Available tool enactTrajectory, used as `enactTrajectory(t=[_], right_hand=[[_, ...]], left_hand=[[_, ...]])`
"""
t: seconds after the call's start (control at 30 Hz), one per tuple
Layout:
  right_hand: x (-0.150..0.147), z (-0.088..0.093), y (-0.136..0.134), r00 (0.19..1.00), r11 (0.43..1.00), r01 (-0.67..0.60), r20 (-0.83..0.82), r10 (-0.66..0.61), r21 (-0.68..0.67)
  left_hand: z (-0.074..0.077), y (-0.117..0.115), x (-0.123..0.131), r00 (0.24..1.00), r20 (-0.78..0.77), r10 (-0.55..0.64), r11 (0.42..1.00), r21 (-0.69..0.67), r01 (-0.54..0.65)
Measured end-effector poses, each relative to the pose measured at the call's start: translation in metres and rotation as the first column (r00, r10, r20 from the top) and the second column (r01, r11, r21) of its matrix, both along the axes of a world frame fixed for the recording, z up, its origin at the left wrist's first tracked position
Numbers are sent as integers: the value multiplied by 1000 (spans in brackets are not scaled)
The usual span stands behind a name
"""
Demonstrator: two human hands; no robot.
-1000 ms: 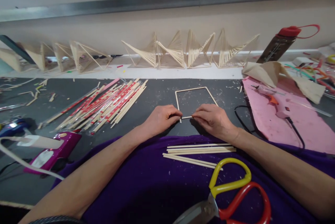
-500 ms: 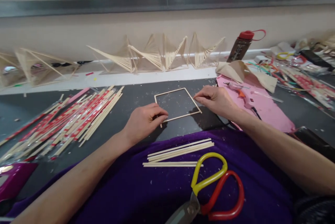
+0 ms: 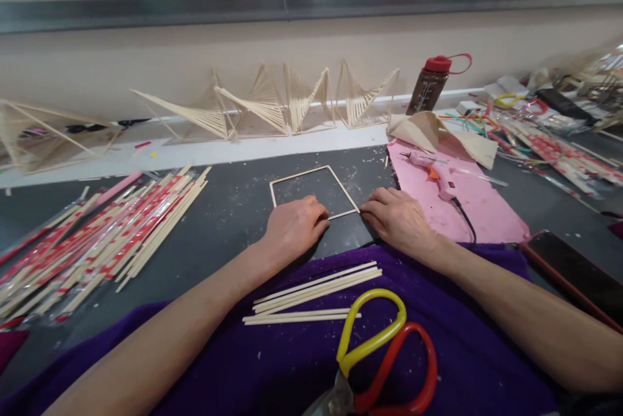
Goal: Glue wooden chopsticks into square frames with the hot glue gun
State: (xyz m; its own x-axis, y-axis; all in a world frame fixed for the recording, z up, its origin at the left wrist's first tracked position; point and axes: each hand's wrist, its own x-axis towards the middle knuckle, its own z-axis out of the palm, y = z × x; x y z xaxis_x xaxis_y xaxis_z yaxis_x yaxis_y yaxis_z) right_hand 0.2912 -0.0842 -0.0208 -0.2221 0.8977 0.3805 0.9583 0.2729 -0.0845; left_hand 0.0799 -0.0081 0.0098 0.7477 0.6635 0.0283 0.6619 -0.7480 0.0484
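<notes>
A square frame of thin wooden sticks lies flat on the dark tabletop. Over its near side is my left hand, fingers closed at the near stick and covering the near left corner. My right hand has its fingertips pinched at the near right corner of the square. Closer to me, several loose wooden sticks rest on purple cloth. Scissors with one yellow and one red handle lie beside them, their blades cut off by the picture's lower edge.
Packaged sticks spread on the left. A pink glue gun lies on a pink sheet at right, near a phone. Along the wall stand several stick models and a red-capped bottle. Clutter fills the far right.
My left hand has slid right along the near side of the square. My right hand has come down from its right side to the near right corner. The view has shifted slightly right.
</notes>
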Motion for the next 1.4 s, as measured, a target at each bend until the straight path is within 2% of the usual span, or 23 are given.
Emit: enactTrajectory(t=[0.5, 0.93, 1.07, 1.17, 1.23, 1.3, 1.37, 1.4], right_hand=[[0, 1, 5, 999, 999, -24, 20, 25, -30], [0, -1, 5, 998, 999, -47, 37, 48, -23], [4, 7, 5, 1000, 1000, -26, -15, 26, -17], [18, 22, 4, 995, 1000, -3, -97, 3, 6], [37, 35, 2, 984, 998, 54, -174, -50, 20], [62, 48, 0, 955, 984, 180, -240, -173, 6], [89, 57, -2, 896, 928, 368, -243, -371, -63], [101, 59, -3, 847, 868, 482, -191, -496, -117]], left_hand=[[0, -2, -1, 1000, 8, 9, 999, -51, -9], [-3, -4, -1, 1000, 21, 7, 999, -37, -6], [-2, -4, -1, 1000, 6, 7, 999, -36, -7], [-2, -3, -1, 1000, 13, 7, 1000, -31, -6], [-3, -1, -1, 1000, 23, 11, 999, -36, -11], [-3, 0, -1, 999, 35, 16, 999, -45, -14], [-4, 0, -1, 999, 43, 12, 999, -50, -10], [-4, 0, -1, 999, 44, 8, 999, -50, -6]])
